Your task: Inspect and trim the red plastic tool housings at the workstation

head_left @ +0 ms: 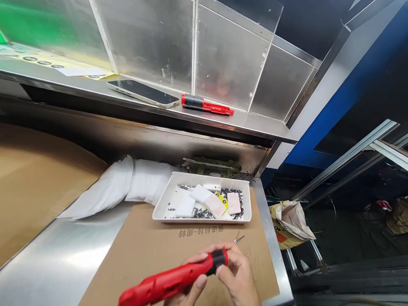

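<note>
A long red plastic housing (164, 283) with a black collar and a red rim at one end is held slantwise over the cardboard sheet. Its kind I cannot make out. My left hand (185, 301) wraps the body from below, thumb along its near side. At the black-collared end, my right hand (241, 281) grips with thumb and fingers. Beyond the hands stands a white plastic tray (201, 221) with many small black parts, white and pinkish pads and a yellow label. Small metal tweezers-like pieces (239, 239) lie on the cardboard just past my right hand.
The cardboard sheet (118, 266) covers part of a metal bench. On the shelf above lie a phone (145, 92), a similar red-and-black piece (206, 105) and yellow label sheets (59, 65). White foam sleeves (111, 189) lie left of the tray; a paper bag (292, 222) stands right.
</note>
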`<state>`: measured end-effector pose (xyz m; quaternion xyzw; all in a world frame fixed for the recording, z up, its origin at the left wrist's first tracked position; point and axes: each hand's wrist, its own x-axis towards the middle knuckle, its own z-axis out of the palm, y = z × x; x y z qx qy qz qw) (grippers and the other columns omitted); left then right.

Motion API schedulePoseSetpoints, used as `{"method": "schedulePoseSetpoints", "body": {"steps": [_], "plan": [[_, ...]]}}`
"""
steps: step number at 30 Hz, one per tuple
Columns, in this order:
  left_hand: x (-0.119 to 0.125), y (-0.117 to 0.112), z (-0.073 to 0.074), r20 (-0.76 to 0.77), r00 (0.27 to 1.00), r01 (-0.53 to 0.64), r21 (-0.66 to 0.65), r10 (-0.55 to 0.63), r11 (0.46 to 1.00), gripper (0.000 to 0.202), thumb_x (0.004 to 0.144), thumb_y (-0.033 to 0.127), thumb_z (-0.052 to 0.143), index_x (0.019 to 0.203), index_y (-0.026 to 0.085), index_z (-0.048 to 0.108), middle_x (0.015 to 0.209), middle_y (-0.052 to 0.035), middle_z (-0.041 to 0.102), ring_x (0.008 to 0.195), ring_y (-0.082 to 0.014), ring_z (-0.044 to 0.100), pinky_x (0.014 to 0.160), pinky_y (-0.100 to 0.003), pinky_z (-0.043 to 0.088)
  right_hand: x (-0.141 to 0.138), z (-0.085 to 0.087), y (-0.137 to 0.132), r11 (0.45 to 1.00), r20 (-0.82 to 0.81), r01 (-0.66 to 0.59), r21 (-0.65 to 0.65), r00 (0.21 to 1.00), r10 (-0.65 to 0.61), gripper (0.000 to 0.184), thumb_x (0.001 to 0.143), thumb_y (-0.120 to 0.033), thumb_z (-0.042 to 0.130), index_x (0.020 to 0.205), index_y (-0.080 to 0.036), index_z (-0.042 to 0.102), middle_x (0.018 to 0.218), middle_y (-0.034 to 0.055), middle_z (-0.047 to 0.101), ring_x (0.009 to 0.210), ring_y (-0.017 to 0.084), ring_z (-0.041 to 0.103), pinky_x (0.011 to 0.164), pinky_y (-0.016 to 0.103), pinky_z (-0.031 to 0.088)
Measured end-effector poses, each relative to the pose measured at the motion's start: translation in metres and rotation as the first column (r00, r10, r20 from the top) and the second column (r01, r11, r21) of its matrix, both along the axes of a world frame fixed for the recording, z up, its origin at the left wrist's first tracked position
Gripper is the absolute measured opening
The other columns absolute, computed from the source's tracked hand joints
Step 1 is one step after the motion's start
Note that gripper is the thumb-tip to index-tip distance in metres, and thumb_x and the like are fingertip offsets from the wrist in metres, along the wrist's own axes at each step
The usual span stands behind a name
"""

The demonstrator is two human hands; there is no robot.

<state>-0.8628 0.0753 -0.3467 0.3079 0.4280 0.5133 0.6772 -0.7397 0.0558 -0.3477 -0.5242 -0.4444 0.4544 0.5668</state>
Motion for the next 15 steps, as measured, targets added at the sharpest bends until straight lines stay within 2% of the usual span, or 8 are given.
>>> {"method": "schedulePoseSetpoints", "body": {"steps": [2,4,6,8,11,15], "plan": [[0.001,0.010,-0.004,0.130,0.991,0.032,-0.152,-0.012,0.988,0.050,0.059,0.045,0.087,0.102,0.027,0.070,0.111,-0.0052,0.073,0.130,-0.0357,0.048,0.118,-0.047,0.027,0.001,0.002,0.002,1.000,-0.090,-0.012,0.003,0.996,0.012,0.044,0.080,-0.056,0.067,0.104,-0.020,0.073,0.117,0.0114,0.060,0.115,0.027,0.057,0.102,0.038,0.043],[-0.002,0.021,-0.006,0.281,0.959,0.108,-0.266,-0.030,0.958,0.067,0.062,0.041,0.086,0.123,0.028,0.060,0.110,-0.0055,0.074,0.127,-0.0313,0.052,0.117,-0.045,0.029,0.000,0.003,0.002,1.000,-0.155,0.001,0.005,0.988,0.000,0.044,0.078,-0.056,0.070,0.102,-0.020,0.072,0.120,0.0103,0.059,0.117,0.027,0.057,0.103,0.037,0.042],[-0.005,0.030,-0.008,0.402,0.914,0.189,-0.329,-0.044,0.925,0.080,0.066,0.037,0.084,0.137,0.033,0.047,0.112,-0.0054,0.073,0.122,-0.0257,0.057,0.114,-0.039,0.034,0.000,0.001,0.002,1.000,-0.173,0.015,0.015,0.985,-0.013,0.043,0.075,-0.057,0.072,0.099,-0.021,0.071,0.121,0.0098,0.059,0.118,0.028,0.057,0.105,0.037,0.040],[-0.009,0.037,-0.009,0.475,0.879,0.235,-0.372,-0.033,0.898,0.087,0.067,0.033,0.084,0.141,0.038,0.041,0.115,-0.0057,0.073,0.119,-0.0222,0.060,0.110,-0.032,0.040,-0.002,-0.005,0.002,0.998,-0.133,0.058,0.030,0.990,-0.054,0.042,0.076,-0.056,0.071,0.100,-0.022,0.070,0.124,0.0106,0.059,0.121,0.029,0.055,0.107,0.040,0.039],[-0.009,0.040,-0.008,0.503,0.864,0.257,-0.398,-0.025,0.881,0.089,0.067,0.031,0.084,0.143,0.038,0.039,0.116,-0.0077,0.072,0.115,-0.0223,0.063,0.102,-0.028,0.047,-0.007,-0.015,0.001,0.986,-0.011,0.167,0.028,0.986,-0.166,0.042,0.080,-0.056,0.068,0.107,-0.023,0.071,0.134,0.0125,0.055,0.128,0.030,0.049,0.110,0.044,0.036],[-0.002,0.035,0.000,0.404,0.914,0.215,-0.392,-0.043,0.894,0.085,0.070,0.031,0.082,0.144,0.034,0.040,0.110,-0.0070,0.075,0.108,-0.0255,0.067,0.104,-0.034,0.047,-0.017,-0.022,0.002,0.977,0.062,0.214,0.022,0.975,-0.215,0.048,0.083,-0.059,0.062,0.109,-0.021,0.072,0.135,0.0149,0.055,0.127,0.031,0.051,0.110,0.045,0.036]]}}
